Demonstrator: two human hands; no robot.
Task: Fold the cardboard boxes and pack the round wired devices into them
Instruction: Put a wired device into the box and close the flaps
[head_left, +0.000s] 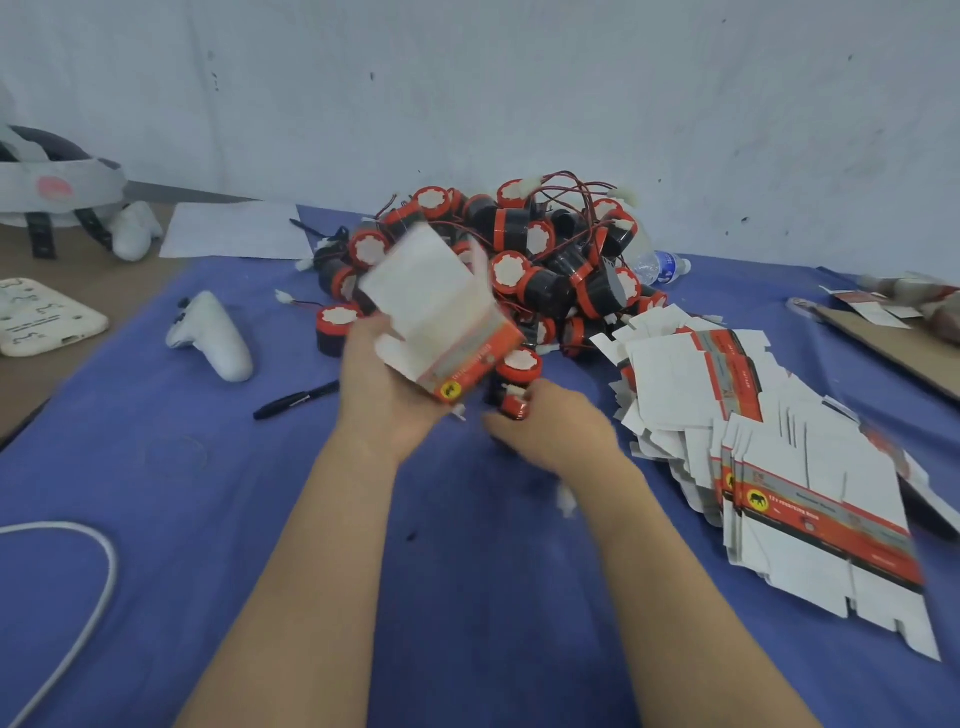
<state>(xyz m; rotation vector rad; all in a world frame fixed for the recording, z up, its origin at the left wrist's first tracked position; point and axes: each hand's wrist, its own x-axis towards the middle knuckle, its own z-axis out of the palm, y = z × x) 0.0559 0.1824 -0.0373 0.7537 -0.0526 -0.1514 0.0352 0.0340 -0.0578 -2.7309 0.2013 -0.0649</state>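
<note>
My left hand (387, 384) grips a partly folded cardboard box (441, 317), white inside with an orange and grey printed band, held up over the blue cloth. Just right of it my right hand (545, 426) holds a round black and red device (514, 379) with a white cap, close to the box's lower end. Motion blur smears both hands. Behind them lies a heap of round wired devices (524, 260) with red and black wires. A spread of flat unfolded boxes (753, 467) lies to the right.
A white game controller (213, 335) and a black pen (296, 400) lie on the blue cloth (208, 519) at left. A water bottle (660, 265) lies behind the heap. A white cable (98, 587) curves at lower left. A headset (52, 192) sits at far left.
</note>
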